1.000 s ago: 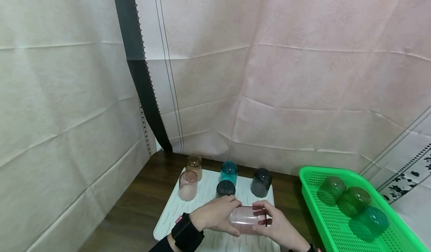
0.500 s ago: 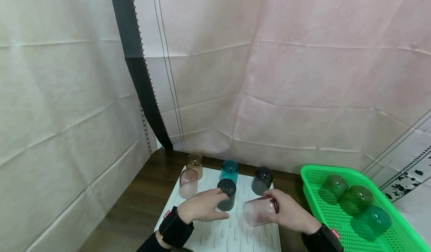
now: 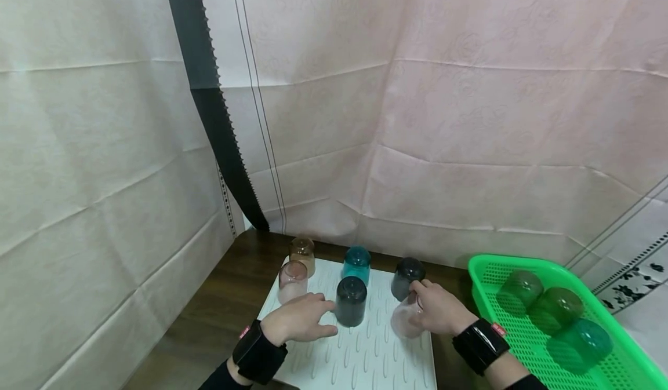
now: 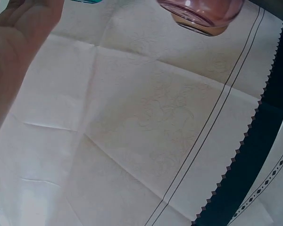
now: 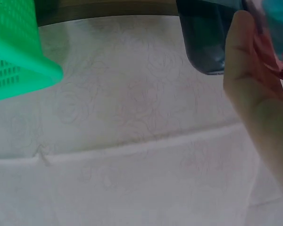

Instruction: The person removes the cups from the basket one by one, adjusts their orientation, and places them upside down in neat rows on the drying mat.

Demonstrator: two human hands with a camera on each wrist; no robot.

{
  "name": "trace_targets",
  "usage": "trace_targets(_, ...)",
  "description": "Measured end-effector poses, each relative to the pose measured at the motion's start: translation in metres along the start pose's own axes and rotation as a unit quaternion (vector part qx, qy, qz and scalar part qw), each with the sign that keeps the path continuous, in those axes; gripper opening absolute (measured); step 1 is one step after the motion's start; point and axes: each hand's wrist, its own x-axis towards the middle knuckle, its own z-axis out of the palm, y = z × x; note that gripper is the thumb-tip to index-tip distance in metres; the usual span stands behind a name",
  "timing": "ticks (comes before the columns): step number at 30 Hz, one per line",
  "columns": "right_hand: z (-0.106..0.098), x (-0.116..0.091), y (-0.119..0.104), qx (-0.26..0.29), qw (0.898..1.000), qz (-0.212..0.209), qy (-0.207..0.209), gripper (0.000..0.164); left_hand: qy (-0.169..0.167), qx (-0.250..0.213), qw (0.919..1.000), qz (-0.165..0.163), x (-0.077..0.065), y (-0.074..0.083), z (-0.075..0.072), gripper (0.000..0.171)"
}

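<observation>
Over the right side of the white mat (image 3: 365, 358), the right hand (image 3: 442, 312) gripped a pale pink glass (image 3: 404, 322), apparently placing it; the left hand (image 3: 296, 321) was loosely spread, empty; a steady, level release seemed called for next

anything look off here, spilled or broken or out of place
Nothing stands out: no spill or breakage shows, and the five glasses standing on the white mat look orderly. The pale pink glass tilts, but the right hand holds it.
</observation>
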Motion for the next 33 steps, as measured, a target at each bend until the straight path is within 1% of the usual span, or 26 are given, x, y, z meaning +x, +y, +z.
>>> trace_targets(6, 0.004, 0.013, 0.0, -0.025, 1.0, -0.005, -0.014, 0.033, -0.005, 0.003, 1.0, -0.007, -0.001, -0.002, 0.002, 0.039)
trace_targets(11, 0.007, 0.019, 0.001, -0.031, 0.999, 0.001, -0.021, 0.03, -0.005, 0.003, 1.0, -0.004, -0.001, -0.002, 0.003, 0.037)
trace_targets(18, 0.01, 0.024, 0.001, -0.023, 0.999, 0.011, -0.028, 0.038, -0.008, 0.001, 0.9999, -0.014, -0.002, -0.001, 0.003, 0.037)
trace_targets(21, 0.01, 0.025, 0.001, -0.025, 0.999, 0.011, -0.032, 0.038, -0.01, -0.002, 0.9998, -0.019, -0.001, -0.001, 0.003, 0.037)
trace_targets(28, 0.011, 0.025, -0.002, -0.027, 0.999, -0.002, -0.028, 0.037, -0.011, -0.003, 0.9998, -0.015, -0.003, 0.0, 0.004, 0.036)
trace_targets(33, 0.013, 0.025, -0.005, -0.033, 0.999, 0.001, -0.032, 0.044, -0.009, -0.004, 0.9999, -0.011, -0.003, 0.0, 0.006, 0.036)
